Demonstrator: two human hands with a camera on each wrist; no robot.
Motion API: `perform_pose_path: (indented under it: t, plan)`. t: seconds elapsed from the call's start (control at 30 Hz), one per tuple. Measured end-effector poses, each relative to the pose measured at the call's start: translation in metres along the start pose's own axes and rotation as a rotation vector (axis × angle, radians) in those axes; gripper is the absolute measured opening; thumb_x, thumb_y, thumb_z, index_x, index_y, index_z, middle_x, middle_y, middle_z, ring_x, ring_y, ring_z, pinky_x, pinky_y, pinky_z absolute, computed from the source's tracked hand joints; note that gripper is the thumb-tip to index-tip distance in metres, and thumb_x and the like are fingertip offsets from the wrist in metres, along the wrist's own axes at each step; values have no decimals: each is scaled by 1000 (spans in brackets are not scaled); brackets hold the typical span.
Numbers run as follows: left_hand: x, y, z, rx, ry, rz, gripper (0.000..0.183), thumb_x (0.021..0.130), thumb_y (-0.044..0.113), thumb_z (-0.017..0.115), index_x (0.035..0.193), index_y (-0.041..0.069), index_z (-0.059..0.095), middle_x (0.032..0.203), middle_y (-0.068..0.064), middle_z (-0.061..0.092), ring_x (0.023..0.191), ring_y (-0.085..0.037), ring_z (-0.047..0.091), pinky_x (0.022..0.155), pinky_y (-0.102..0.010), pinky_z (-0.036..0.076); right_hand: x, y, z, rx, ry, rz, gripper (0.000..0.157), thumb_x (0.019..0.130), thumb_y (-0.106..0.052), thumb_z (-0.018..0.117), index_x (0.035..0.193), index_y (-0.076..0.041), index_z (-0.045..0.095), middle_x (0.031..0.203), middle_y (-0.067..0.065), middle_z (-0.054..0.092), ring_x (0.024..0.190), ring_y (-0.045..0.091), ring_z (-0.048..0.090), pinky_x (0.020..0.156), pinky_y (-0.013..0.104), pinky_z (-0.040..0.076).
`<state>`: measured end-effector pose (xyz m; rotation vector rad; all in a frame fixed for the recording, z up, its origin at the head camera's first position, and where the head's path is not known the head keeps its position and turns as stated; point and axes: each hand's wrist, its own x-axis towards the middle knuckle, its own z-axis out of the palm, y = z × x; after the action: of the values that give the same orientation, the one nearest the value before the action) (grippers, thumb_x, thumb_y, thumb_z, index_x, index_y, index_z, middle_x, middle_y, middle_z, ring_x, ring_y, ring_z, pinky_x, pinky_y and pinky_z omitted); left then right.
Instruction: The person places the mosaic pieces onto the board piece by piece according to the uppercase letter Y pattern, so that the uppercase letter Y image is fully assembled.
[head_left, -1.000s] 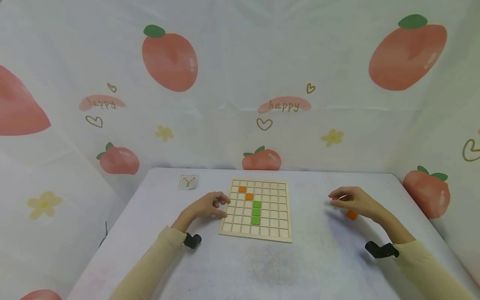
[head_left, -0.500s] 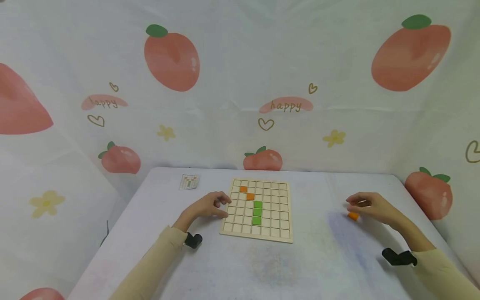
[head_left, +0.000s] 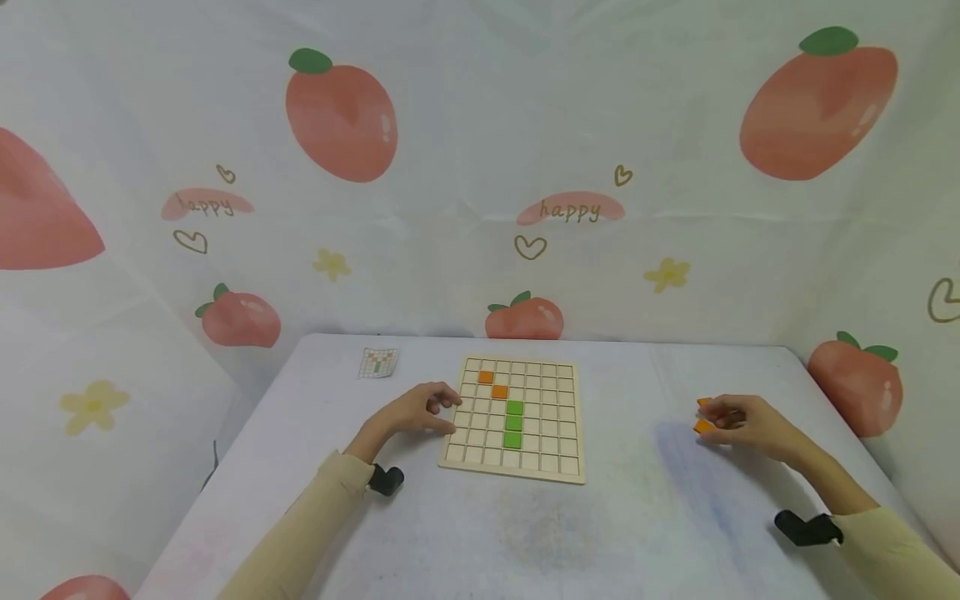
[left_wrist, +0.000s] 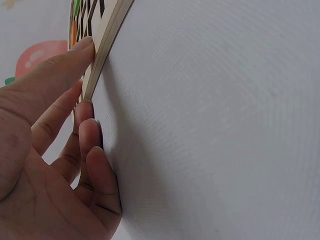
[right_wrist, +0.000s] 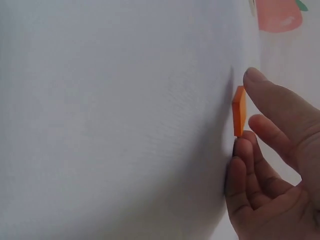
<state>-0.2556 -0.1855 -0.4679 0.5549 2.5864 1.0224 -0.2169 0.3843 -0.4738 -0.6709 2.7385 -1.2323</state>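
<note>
In the head view a wooden grid board [head_left: 533,462] lies mid-table, with orange tiles [head_left: 499,392] and green tiles [head_left: 513,422] in its cells. My left hand [head_left: 411,410] rests at its left edge, thumb and fingertips touching the rim. In the left wrist view the thumb [left_wrist: 75,57] lies against the board's side [left_wrist: 100,55]. My right hand [head_left: 753,425] is low over the table at right. An orange tile [head_left: 703,427] sits between its thumb and bent fingers, seen edge-on in the right wrist view; a firm pinch is not visible. Another orange piece [head_left: 703,402] shows beside the fingertips.
A small paper card [head_left: 377,363] printed with a coloured grid lies at the table's back left. A fruit-patterned cloth [head_left: 450,167] hangs behind the white table [head_left: 622,533].
My right hand has moved right and then down to the orange tile. A second orange piece now shows by its fingertips. The left hand and the board stay in place.
</note>
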Motion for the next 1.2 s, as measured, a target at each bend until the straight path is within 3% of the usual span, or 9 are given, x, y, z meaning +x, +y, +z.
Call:
perform_pose_path:
  t: [0.3,0.4,0.63,1.0,1.2]
  plan:
    - [-2,1,1,-9,-2,1,42,81,11,87,118,8,68,106,-2,58,91,-21,51,83,-36,44,-1,-3,7,-30,9,119,28,81,-6,85,103,4,71,89,4,63,75,11,56,64,25,50]
    - [-2,2,1,-7,-3,-8,42,81,11,87,118,8,68,106,-2,58,92,-21,51,83,-36,44,-2,-6,8,-29,-3,120,26,81,-6,85,103,3,72,89,3,64,75,11,56,63,25,50]
    - [-2,1,1,-3,2,-5,41,81,11,87,118,9,68,107,-3,58,92,-21,51,83,-36,44,3,-8,8,-61,-26,11,24,81,0,83,101,5,71,91,4,64,76,8,57,68,23,50]
    - [0,-1,1,4,1,17,42,81,11,87,118,8,67,107,-2,58,92,-21,52,84,-37,45,15,-13,9,-32,-48,18,23,86,-2,80,106,4,71,99,8,69,82,11,60,73,21,51]
    - [0,-1,1,10,4,22,42,81,11,87,118,7,68,106,-3,58,90,-21,51,82,-36,44,30,-21,18,14,-36,-103,23,86,1,79,106,5,70,99,8,70,84,10,62,74,21,51]
